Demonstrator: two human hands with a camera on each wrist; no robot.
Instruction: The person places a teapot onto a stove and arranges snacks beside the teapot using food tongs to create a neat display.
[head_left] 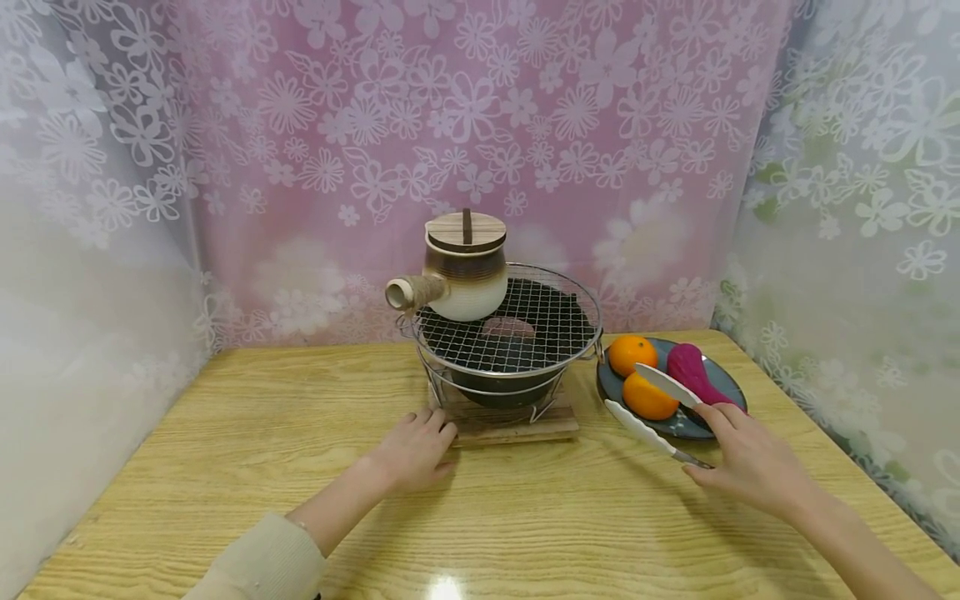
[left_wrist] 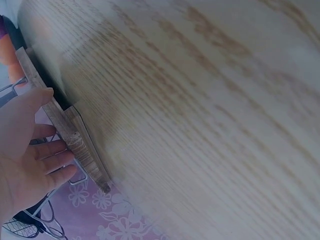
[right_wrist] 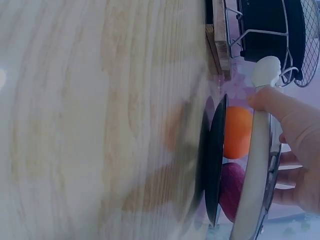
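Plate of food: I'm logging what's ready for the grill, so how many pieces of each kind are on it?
Oranges: 2
Purple sweet potato: 1
Total: 3 on the plate

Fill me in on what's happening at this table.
A person sits at a wooden table. Their right hand holds white tongs with the tips open at a dark plate carrying two oranges and a purple sweet potato. Their left hand rests against the wooden board under a small grill, where a clay pot with a wooden lid sits on the mesh.
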